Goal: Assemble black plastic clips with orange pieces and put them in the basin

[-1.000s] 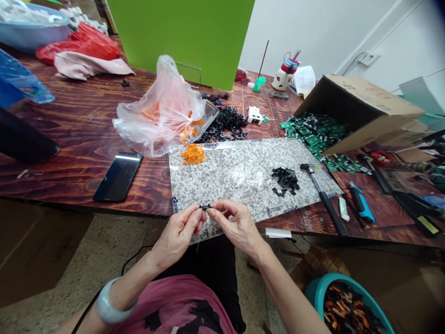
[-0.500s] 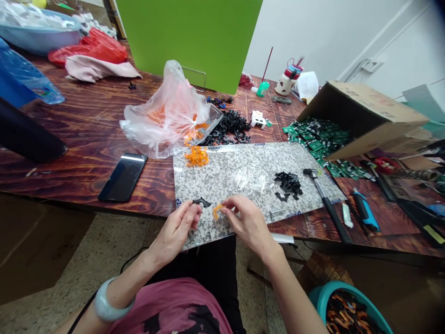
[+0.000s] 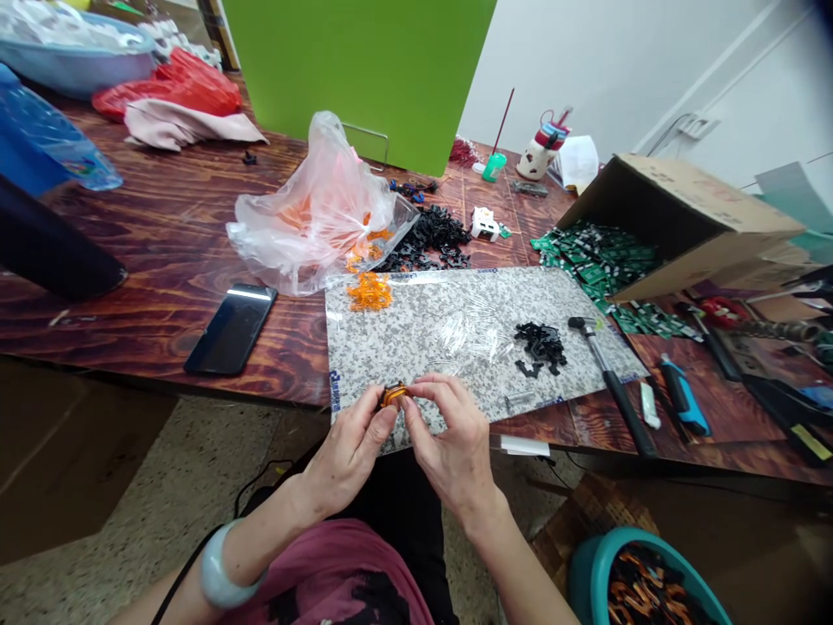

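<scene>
Above the near edge of the speckled grey board (image 3: 416,312), my left hand (image 3: 351,438) pinches a small black plastic part. Against it lies an orange plastic piece (image 3: 394,396), which the fingertips of my right hand (image 3: 449,434) grip from the right. The two pieces are pressed together, and my fingers partly hide them. On the board are a pile of orange pieces (image 3: 370,292), a spread of thin clear pins (image 3: 472,334) and a pile of black parts (image 3: 541,345).
A hammer (image 3: 612,382) lies across the board's right edge. A phone (image 3: 232,330) rests on the left. Behind are a plastic bag (image 3: 312,213) and a black heap (image 3: 429,239). A cardboard box (image 3: 703,204) spills green circuit boards (image 3: 592,260). Below right stands a teal bucket (image 3: 589,573).
My hands have come together. The orange piece in my right hand, earlier apart, is now against the black part in my left hand.
</scene>
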`<state>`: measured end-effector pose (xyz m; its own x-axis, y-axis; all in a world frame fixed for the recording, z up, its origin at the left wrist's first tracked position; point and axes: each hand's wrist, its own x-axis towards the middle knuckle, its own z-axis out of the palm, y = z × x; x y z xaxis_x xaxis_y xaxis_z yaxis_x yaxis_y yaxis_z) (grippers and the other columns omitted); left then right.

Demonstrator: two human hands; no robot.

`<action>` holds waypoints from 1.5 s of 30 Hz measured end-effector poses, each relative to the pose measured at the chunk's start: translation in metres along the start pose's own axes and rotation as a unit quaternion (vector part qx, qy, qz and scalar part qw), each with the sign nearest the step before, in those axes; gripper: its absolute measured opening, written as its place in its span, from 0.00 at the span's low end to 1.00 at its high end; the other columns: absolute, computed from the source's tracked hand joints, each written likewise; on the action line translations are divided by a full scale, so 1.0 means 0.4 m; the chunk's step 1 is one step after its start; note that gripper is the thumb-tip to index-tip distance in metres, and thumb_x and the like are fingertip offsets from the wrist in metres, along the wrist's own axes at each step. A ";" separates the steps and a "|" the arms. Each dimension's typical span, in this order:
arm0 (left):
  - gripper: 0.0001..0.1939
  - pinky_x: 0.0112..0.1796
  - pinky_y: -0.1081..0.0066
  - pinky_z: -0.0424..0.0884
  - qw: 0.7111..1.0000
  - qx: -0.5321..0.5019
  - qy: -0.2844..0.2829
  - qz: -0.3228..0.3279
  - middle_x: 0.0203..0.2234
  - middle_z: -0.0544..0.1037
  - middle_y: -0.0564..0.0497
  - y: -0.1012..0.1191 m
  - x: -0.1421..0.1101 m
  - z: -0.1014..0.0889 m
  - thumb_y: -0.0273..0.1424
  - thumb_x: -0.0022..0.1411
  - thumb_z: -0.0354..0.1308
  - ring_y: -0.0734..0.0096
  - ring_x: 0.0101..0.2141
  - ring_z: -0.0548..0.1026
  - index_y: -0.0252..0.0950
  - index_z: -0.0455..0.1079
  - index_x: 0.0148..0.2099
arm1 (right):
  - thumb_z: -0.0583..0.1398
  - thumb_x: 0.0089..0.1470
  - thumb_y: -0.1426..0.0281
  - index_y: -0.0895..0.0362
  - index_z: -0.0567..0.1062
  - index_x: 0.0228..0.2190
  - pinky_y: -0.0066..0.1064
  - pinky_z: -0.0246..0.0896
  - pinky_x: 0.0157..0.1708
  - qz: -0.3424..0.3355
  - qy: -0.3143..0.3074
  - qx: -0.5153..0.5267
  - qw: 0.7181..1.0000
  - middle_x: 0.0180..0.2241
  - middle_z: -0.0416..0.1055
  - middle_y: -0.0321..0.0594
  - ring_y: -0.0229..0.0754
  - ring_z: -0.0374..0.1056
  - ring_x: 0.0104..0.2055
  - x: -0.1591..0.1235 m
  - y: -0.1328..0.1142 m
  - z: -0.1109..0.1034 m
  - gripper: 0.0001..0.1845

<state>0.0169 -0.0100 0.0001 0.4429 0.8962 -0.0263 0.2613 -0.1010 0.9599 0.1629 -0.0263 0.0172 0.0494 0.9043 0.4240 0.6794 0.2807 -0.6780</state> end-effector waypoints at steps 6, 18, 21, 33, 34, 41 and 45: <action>0.12 0.28 0.71 0.58 1.000 0.022 0.004 0.000 0.23 0.62 0.57 0.000 -0.002 0.002 0.36 0.69 0.41 0.71 0.25 0.62 0.39 0.57 0.33 | 0.57 0.54 0.76 0.56 0.72 0.34 0.34 0.65 0.41 -0.005 -0.003 0.007 1.000 0.35 0.70 0.43 0.42 0.67 0.40 -0.003 -0.006 -0.001 0.06; 0.12 0.29 0.74 0.59 0.998 0.045 -0.012 0.039 0.24 0.63 0.56 -0.006 -0.008 -0.015 0.32 0.69 0.39 0.73 0.25 0.63 0.37 0.58 0.33 | 0.61 0.52 0.72 0.56 0.72 0.40 0.31 0.64 0.36 0.053 -0.115 0.097 0.987 0.38 0.71 0.41 0.40 0.68 0.39 0.014 -0.007 -0.046 0.11; 0.11 0.28 0.75 0.59 0.997 0.046 -0.033 0.053 0.24 0.63 0.57 -0.003 -0.012 -0.020 0.30 0.69 0.40 0.74 0.25 0.62 0.37 0.59 0.34 | 0.60 0.54 0.67 0.56 0.72 0.44 0.30 0.64 0.35 0.079 -0.165 0.151 0.971 0.41 0.73 0.42 0.40 0.69 0.40 0.019 0.004 -0.058 0.15; 0.12 0.29 0.74 0.60 0.991 0.059 -0.090 0.077 0.24 0.62 0.56 0.006 -0.009 -0.027 0.30 0.69 0.40 0.74 0.26 0.62 0.34 0.62 0.35 | 0.60 0.55 0.67 0.56 0.76 0.36 0.27 0.64 0.33 0.091 -0.183 0.219 0.954 0.34 0.74 0.39 0.38 0.69 0.35 0.009 0.017 -0.066 0.08; 0.12 0.28 0.74 0.60 0.991 0.064 -0.091 0.080 0.24 0.62 0.56 0.007 -0.010 -0.028 0.30 0.68 0.40 0.74 0.26 0.62 0.34 0.62 0.35 | 0.59 0.56 0.67 0.56 0.76 0.35 0.27 0.63 0.34 0.090 -0.184 0.216 0.954 0.34 0.74 0.39 0.37 0.69 0.35 0.010 0.015 -0.067 0.08; 0.11 0.29 0.74 0.61 0.985 0.093 -0.098 0.107 0.24 0.65 0.54 0.006 -0.018 -0.040 0.27 0.67 0.40 0.73 0.26 0.64 0.34 0.62 0.35 | 0.58 0.57 0.69 0.57 0.74 0.35 0.27 0.62 0.34 0.069 -0.189 0.186 0.962 0.33 0.72 0.39 0.38 0.67 0.34 0.003 0.002 -0.068 0.06; 0.11 0.28 0.74 0.61 0.981 0.098 -0.100 0.136 0.23 0.64 0.55 0.001 -0.018 -0.042 0.26 0.67 0.40 0.73 0.25 0.64 0.35 0.61 0.33 | 0.58 0.57 0.71 0.57 0.74 0.34 0.28 0.61 0.35 0.031 -0.170 0.164 0.971 0.32 0.72 0.39 0.37 0.67 0.34 -0.006 -0.006 -0.064 0.04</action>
<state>-0.0006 -0.0092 0.0054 0.6730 0.7241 0.1509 0.2610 -0.4234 0.8676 0.1799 -0.0373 0.0334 -0.1989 0.9612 0.1912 0.4097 0.2588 -0.8748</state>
